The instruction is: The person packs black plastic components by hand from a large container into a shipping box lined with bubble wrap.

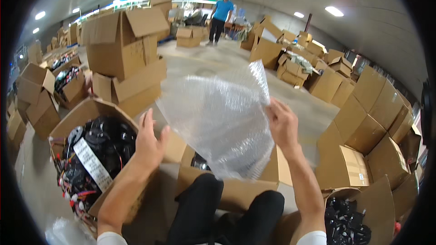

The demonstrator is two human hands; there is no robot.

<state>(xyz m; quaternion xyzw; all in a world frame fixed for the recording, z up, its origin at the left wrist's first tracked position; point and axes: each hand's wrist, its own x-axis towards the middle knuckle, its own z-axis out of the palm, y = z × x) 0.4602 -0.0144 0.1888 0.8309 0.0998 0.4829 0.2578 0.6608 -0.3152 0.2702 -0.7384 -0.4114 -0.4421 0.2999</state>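
Observation:
A clear sheet of bubble wrap (218,118) hangs spread out in front of me. My right hand (284,124) pinches its right edge between thumb and fingers. Beside the sheet's left corner, my left hand (150,140) is open, with its fingers apart and nothing in it. Beneath the wrap stands an open cardboard box (247,189) just beyond my knees. A dark item (200,162) shows inside that box, but the wrap hides most of the contents.
At my left, an open carton holds black parts (111,131) with coloured wires and a white label strip (93,163). Black pieces (345,222) fill a carton at lower right. Stacked cartons (363,127) rise on the right. A person in blue (221,11) stands farther back.

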